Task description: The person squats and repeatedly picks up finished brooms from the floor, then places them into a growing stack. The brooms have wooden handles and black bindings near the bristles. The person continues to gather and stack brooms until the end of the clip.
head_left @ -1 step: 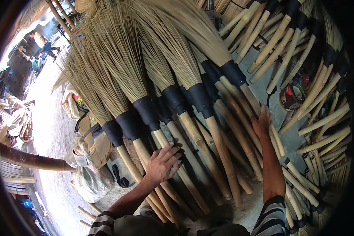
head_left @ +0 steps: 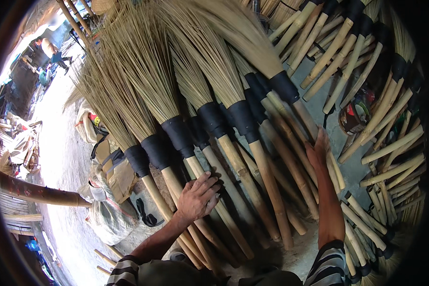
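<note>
A head-worn view looks down on a pile of straw brooms (head_left: 245,121) filling the middle of the frame. Their pale bristles fan toward the top, black collars bind them halfway down, and bamboo handles slant toward the bottom centre. The person's two bare hands enter from the lower edge, in black-and-white striped sleeves.

The left hand (head_left: 198,196), just left of centre, lies palm down across the handles — fingers loosely extended, not wrapped round any of them. The right hand (head_left: 319,148), right of centre, is closed round the handle of the rightmost broom (head_left: 285,87), below its black collar; that broom's bristles reach to the top of the frame and look blurred.

Further right stands a brown tub (head_left: 350,119) with a patch of red and white on its side; its contents are too dark to make out. More brooms (head_left: 392,148) crowd the right edge, handles pointing inward. Left of the pile, a slumped whitish sack (head_left: 110,223) rests on the floor (head_left: 62,143) — what it holds is hidden. Cardboard (head_left: 124,180) lies just above it. In the upper left, small and distant, is another person (head_left: 47,47).
</note>
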`<state>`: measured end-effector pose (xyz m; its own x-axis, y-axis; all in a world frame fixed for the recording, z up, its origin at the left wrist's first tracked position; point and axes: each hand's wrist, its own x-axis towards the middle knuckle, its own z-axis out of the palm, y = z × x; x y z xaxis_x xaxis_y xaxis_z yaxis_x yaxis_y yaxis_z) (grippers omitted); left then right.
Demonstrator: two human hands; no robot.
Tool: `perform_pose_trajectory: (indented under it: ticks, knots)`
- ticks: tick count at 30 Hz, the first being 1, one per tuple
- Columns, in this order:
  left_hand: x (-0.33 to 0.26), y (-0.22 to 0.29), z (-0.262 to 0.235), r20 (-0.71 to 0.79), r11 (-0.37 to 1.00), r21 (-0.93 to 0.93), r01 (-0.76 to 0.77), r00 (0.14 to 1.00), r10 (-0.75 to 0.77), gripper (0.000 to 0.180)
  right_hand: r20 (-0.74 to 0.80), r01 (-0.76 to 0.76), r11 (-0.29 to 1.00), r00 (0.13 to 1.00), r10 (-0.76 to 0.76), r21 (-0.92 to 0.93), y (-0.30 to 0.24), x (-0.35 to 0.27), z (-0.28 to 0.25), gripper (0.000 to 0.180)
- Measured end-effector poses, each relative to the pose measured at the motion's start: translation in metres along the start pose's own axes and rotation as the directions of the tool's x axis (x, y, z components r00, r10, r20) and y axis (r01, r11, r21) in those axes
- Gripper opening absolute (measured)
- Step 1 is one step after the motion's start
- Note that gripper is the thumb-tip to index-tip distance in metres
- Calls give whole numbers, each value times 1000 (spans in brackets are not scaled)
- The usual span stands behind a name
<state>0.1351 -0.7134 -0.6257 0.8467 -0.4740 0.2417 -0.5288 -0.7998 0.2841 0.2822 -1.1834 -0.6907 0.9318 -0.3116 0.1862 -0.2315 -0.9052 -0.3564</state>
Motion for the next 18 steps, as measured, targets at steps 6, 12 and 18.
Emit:
perform_pose_trajectory:
  ticks: [6,12,18]
  knots:
    - [0,1,0,-5,1000,-11,5,1000,-5,37,159,138,873,959,-236,468,-44,-164,-40,92]
    - [2,3,2,-32,1000,-31,-7,999,6,35,274,91,984,953,-131,154,-54,-249,-36,79]
    - [4,8,4,-34,999,-51,20,999,-22,30,-60,253,961,967,-247,112,-1,-160,-99,68]
